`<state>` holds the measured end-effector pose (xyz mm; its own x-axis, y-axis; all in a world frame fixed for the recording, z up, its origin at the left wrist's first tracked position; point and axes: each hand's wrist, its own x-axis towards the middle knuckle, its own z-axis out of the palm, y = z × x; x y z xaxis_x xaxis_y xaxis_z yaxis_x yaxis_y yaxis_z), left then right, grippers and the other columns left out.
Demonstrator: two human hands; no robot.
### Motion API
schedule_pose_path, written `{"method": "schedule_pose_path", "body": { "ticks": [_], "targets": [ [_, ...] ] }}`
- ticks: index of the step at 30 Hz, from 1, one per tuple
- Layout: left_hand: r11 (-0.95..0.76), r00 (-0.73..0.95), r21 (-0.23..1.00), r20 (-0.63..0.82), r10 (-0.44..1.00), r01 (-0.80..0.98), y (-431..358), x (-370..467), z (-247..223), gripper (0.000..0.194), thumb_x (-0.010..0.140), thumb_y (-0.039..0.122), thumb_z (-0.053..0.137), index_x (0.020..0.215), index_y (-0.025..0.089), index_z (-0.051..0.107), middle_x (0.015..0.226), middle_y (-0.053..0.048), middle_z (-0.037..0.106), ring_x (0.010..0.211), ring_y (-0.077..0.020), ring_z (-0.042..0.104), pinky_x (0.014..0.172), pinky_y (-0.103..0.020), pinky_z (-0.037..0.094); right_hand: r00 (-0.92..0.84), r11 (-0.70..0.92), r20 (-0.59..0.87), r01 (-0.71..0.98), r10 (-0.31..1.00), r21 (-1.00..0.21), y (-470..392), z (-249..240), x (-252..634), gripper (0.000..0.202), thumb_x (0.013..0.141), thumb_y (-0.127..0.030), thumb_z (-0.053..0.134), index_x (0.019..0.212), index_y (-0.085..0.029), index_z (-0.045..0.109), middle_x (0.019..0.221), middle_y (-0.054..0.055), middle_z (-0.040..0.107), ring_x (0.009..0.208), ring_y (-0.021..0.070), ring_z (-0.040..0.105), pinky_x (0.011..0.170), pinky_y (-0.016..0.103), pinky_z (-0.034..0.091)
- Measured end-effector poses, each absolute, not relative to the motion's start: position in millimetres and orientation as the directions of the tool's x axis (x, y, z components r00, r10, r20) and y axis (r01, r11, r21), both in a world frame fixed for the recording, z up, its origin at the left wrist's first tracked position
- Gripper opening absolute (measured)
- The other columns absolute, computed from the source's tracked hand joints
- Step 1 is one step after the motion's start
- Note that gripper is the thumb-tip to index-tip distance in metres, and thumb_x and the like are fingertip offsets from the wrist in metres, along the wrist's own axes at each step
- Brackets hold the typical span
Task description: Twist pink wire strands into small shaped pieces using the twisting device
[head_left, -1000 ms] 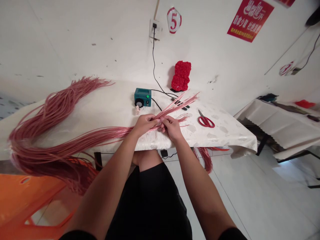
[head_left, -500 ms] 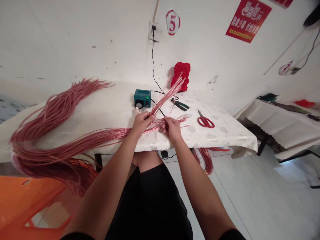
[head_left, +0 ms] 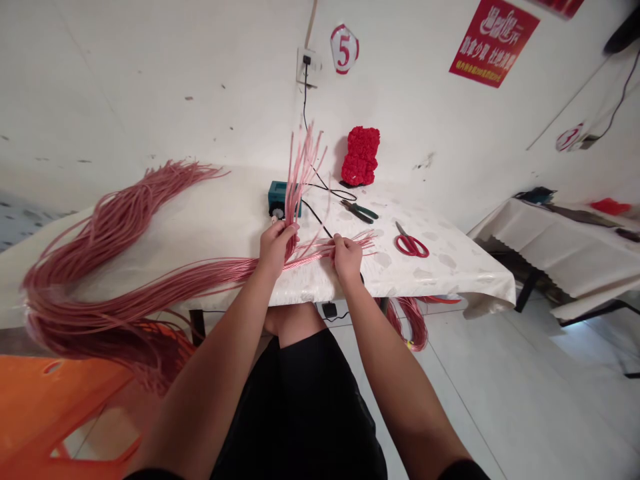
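Observation:
My left hand (head_left: 279, 245) is closed around a small bunch of thin pink cords (head_left: 296, 190), whose loose ends stand up and fan out above the fist. Under both hands a long bundle of pink cords (head_left: 220, 272) lies along the table's front edge, its ends just past my right hand (head_left: 346, 257). That hand is closed, with thumb and forefinger pinched on pink strands at the bundle; how many is hidden. Just behind my left hand sits a small teal box with a dark knob (head_left: 277, 200), partly covered by the raised cords.
Green-handled pliers (head_left: 360, 211) and red-handled scissors (head_left: 412, 245) lie right of my hands. A red textured block (head_left: 361, 157) stands by the wall. A black cable (head_left: 317, 217) crosses the table. The pink bundle loops over the left edge above an orange stool (head_left: 60, 400).
My left hand has shifted slightly left and turned its bunch from leaning right to nearly upright. My right hand stays near the bundle's ends, its fingers now more tightly closed.

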<state>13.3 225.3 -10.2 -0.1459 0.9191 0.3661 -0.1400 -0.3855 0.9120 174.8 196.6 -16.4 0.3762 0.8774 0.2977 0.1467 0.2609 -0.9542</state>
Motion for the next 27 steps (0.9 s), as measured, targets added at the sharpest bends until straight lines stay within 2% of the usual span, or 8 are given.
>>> {"method": "schedule_pose_path", "body": {
  "ticks": [3,7,9,14,19,23,27],
  "targets": [
    [-0.385,-0.116,0.917,0.373,0.920,-0.102,223,13,-9,0.025,0.079,0.041,0.069,0.072,0.018,0.062,0.061,0.003,0.055,0.057,-0.0099,0.052,0.055,-0.021,0.040,0.319,0.282,0.290,0.072,0.902,-0.957,194,-16,176,0.036,0.088,-0.043,0.055,0.062,-0.020,0.060,0.045,-0.005,0.044,0.044,0.0115,0.041,0.048,0.026,0.035],
    [-0.370,0.055,0.929,0.369,0.928,-0.007,215,13,-5,0.022,0.074,0.036,0.075,0.069,0.016,0.066,0.060,0.003,0.056,0.056,-0.0092,0.049,0.054,-0.022,0.037,0.131,0.278,0.269,-0.060,0.954,-0.959,188,-12,177,0.024,0.088,-0.042,0.057,0.089,-0.021,0.069,0.050,-0.007,0.051,0.037,0.0094,0.040,0.039,0.024,0.030],
    [-0.359,0.138,0.933,0.352,0.926,0.031,212,14,-3,0.021,0.073,0.035,0.077,0.072,0.016,0.070,0.062,0.002,0.060,0.058,-0.0102,0.051,0.056,-0.022,0.038,0.041,0.261,0.258,-0.102,0.965,-0.960,186,-10,177,0.023,0.086,-0.040,0.060,0.094,-0.021,0.069,0.050,-0.007,0.054,0.035,0.0089,0.041,0.038,0.023,0.030],
    [-0.343,0.227,0.937,0.321,0.919,0.061,210,14,-3,0.027,0.075,0.041,0.076,0.079,0.015,0.073,0.071,-0.001,0.067,0.069,-0.0145,0.060,0.065,-0.025,0.045,-0.079,0.243,0.257,-0.151,0.963,-0.958,184,-7,175,0.021,0.082,-0.041,0.068,0.080,-0.019,0.065,0.053,-0.004,0.059,0.038,0.0077,0.046,0.039,0.021,0.034],
    [-0.338,0.248,0.939,0.315,0.916,0.058,211,15,-4,0.028,0.074,0.042,0.077,0.079,0.015,0.073,0.068,-0.001,0.066,0.066,-0.0136,0.058,0.063,-0.024,0.044,-0.075,0.260,0.275,-0.166,0.958,-0.951,183,-5,176,0.028,0.081,-0.043,0.069,0.070,-0.019,0.061,0.054,-0.005,0.057,0.040,0.0066,0.047,0.043,0.021,0.037],
    [-0.361,0.153,0.932,0.352,0.923,0.038,212,14,-4,0.027,0.076,0.042,0.076,0.073,0.015,0.070,0.061,0.002,0.061,0.058,-0.0107,0.051,0.056,-0.023,0.038,-0.012,0.271,0.276,-0.159,0.961,-0.949,185,-8,177,0.028,0.083,-0.044,0.068,0.072,-0.018,0.064,0.052,-0.005,0.056,0.039,0.0065,0.046,0.042,0.021,0.035],
    [-0.394,0.006,0.918,0.394,0.919,-0.048,218,13,-6,0.030,0.080,0.044,0.069,0.069,0.016,0.065,0.065,0.000,0.062,0.062,-0.0115,0.055,0.063,-0.024,0.043,0.059,0.250,0.244,-0.164,0.968,-0.954,190,-13,176,0.034,0.088,-0.048,0.060,0.074,-0.017,0.066,0.049,-0.004,0.054,0.035,0.0075,0.043,0.038,0.023,0.030]
  ]
}}
